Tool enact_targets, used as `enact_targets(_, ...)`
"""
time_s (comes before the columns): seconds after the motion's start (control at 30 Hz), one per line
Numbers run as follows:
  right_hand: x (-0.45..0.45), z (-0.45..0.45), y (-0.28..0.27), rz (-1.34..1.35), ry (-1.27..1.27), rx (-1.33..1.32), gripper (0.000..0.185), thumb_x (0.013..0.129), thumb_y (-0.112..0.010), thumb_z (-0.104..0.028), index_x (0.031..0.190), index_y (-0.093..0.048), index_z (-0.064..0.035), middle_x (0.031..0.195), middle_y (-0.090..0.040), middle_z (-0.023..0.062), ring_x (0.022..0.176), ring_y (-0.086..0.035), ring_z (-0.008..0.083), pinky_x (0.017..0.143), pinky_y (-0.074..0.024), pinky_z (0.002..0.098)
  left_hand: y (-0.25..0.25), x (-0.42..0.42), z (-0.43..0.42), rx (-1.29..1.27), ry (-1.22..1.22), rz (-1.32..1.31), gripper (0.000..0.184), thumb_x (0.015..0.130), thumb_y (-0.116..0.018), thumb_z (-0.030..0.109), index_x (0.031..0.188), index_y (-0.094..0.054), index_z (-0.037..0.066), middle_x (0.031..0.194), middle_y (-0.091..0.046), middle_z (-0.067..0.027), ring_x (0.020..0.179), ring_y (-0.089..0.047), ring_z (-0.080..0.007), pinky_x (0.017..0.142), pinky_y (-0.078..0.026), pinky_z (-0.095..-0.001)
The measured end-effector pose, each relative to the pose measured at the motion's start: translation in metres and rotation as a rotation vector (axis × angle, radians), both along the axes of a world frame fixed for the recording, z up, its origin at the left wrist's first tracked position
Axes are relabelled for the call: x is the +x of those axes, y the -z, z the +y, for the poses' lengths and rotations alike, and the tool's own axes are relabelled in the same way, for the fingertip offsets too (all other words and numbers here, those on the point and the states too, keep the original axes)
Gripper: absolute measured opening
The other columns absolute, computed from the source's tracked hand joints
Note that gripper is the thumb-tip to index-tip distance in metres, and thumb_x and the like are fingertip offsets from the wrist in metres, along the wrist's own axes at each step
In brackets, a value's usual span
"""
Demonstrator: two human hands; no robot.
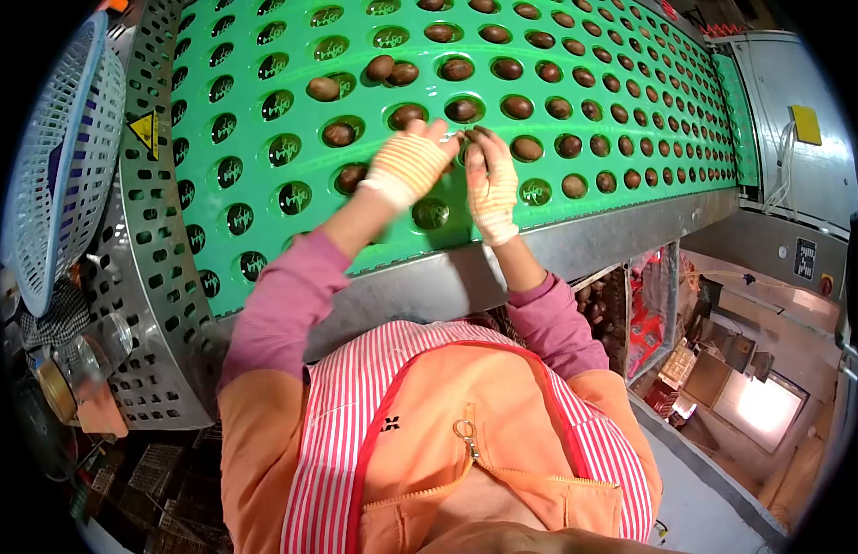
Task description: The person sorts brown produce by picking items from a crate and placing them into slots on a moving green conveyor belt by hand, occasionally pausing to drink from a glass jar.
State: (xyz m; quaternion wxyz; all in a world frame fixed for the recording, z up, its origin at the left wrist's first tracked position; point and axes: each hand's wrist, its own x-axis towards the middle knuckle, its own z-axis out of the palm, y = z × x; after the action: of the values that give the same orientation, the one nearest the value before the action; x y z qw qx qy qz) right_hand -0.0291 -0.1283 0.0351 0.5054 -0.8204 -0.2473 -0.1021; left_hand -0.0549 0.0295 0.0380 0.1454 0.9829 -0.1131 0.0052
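Observation:
My left hand [410, 164], in a cream glove with orange stripes and bare fingertips, reaches over a green moulded sheet [355, 222] with rows of round cups. My right hand [491, 185], gloved alike, is beside it. The fingertips of both hands come together in a pinch; whatever lies between them is too small and covered to name. Just beyond the fingers, a brown egg-shaped piece [464, 109] sits in its cup. Another brown piece [527, 148] lies to the right of my right hand. An uncovered cup [431, 213] below my left hand holds no piece.
Loose brown pieces [380, 67] lie against others at the upper left of the sheet. A metal rail [577, 226] runs along its near edge. At left stand a perforated metal guard [152, 277] and a blue plastic basket [64, 157]. A grey machine housing [803, 120] closes the right end.

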Motion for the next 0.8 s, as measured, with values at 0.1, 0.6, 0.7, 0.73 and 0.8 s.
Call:
enact_targets(0.1,-0.029,-0.031,-0.027,-0.013,-0.023,0.023,0.027,0.098,-0.053,-0.021,0.117,-0.062,-0.0042,0.122,-0.059,0.0188,0.11,-0.058,0.0339,0.092,-0.0484,0.04,0.01,-0.003,-0.018,-0.033,0.022,-0.04,0.053,0.083,-0.065,0.034,0.131,-0.051,0.018,0.129,-0.049,-0.0107,0.116,-0.049,-0.0334,0.096,-0.046,-0.0478)
enact_targets(0.6,-0.159,-0.287,0.0,0.281,0.737,0.165,0.025,0.093,-0.061,-0.007,0.116,-0.062,0.0027,0.116,-0.064,0.0116,0.105,-0.059,0.0195,0.095,-0.046,0.0318,0.0,0.057,-0.011,-0.375,0.014,-0.33,0.036,0.079,-0.065,0.012,0.115,-0.061,0.014,0.107,-0.063,-0.0178,0.1,-0.059,-0.039,0.09,-0.049,-0.047)
enact_targets(0.7,-0.183,-0.309,0.012,0.334,0.867,0.033,0.032,0.091,-0.064,-0.014,0.118,-0.062,0.0032,0.117,-0.064,0.0129,0.109,-0.058,0.0224,0.099,-0.0437,0.0343,0.006,0.023,-0.095,-0.509,0.187,-0.123,0.035,0.076,-0.07,0.01,0.11,-0.063,0.012,0.118,-0.057,-0.0163,0.107,-0.055,-0.0384,0.092,-0.048,-0.0447)
enact_targets(0.73,-0.185,-0.305,-0.001,0.373,0.882,-0.032,0.035,0.091,-0.065,-0.018,0.117,-0.062,0.0038,0.118,-0.064,0.0131,0.111,-0.058,0.0231,0.1,-0.0429,0.035,0.011,0.027,-0.112,-0.527,0.175,-0.145,0.036,0.076,-0.07,0.01,0.111,-0.062,0.012,0.119,-0.056,-0.0159,0.108,-0.055,-0.038,0.093,-0.047,-0.0444)
enact_targets(0.8,-0.19,-0.311,0.001,0.307,0.885,-0.077,0.032,0.089,-0.065,-0.02,0.114,-0.065,0.0006,0.117,-0.065,0.0154,0.111,-0.06,0.0267,0.1,-0.0434,0.0351,0.028,0.044,-0.146,-0.481,0.139,-0.205,0.038,0.077,-0.069,0.009,0.114,-0.059,0.013,0.117,-0.056,-0.0159,0.108,-0.054,-0.0377,0.093,-0.048,-0.0439)
